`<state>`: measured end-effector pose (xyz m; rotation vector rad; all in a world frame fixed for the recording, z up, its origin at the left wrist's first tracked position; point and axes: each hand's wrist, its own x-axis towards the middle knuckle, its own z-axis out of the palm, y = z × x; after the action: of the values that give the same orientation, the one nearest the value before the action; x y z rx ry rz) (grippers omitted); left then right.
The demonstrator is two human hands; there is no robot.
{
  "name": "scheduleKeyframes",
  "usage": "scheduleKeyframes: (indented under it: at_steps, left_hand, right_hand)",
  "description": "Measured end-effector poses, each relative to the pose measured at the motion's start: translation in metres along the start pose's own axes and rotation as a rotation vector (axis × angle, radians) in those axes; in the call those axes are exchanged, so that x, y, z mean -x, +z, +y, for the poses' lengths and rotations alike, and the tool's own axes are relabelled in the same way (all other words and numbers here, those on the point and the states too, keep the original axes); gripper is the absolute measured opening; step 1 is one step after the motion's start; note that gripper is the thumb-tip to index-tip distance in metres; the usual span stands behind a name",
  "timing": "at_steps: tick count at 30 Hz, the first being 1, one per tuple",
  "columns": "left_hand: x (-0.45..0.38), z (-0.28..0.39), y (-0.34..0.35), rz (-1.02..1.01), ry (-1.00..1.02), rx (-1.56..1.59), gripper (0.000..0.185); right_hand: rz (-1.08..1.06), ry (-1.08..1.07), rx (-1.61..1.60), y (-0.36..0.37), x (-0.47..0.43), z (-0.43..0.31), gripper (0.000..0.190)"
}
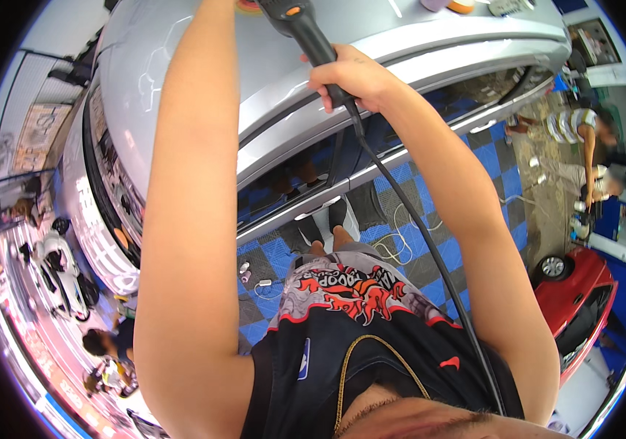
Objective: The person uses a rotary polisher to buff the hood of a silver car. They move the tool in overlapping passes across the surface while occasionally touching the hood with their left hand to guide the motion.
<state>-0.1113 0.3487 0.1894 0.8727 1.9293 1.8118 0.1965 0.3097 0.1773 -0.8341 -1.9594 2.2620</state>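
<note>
A black corded car polisher [316, 44] with an orange button reaches over the silver car's roof [274, 60]. My right hand [354, 77] is wrapped around the rear of its handle, close to where the black power cord [428, 236] comes out. The cord runs down over my right side. Part of a red and yellow polishing pad [248, 7] shows at the top edge, beside the polisher's head. My left arm [195, 164] stretches up across the roof; the hand itself is out of view past the top edge.
A white bottle [510, 6] and an orange-and-white pad [460, 6] sit on the roof's far right. Below the car, a pale cable [401, 247] coils on blue and grey floor tiles [488, 148]. A person in a striped shirt [571, 125] and a red car [576, 302] are at right.
</note>
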Motion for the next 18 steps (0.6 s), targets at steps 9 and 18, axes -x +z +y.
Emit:
scheduleKeyframes:
  at_steps: [9,18]
  left_hand:
    - [0.037,-0.036,-0.076,0.147,0.025,0.205,0.093]
    - [0.081,-0.065,-0.143,0.282,0.018,0.218,0.098]
  right_hand:
    - [-0.127,0.033,0.075,0.045,-0.005,0.004,0.059]
    - [-0.218,0.087,0.174,0.087,-0.012,0.016,0.063]
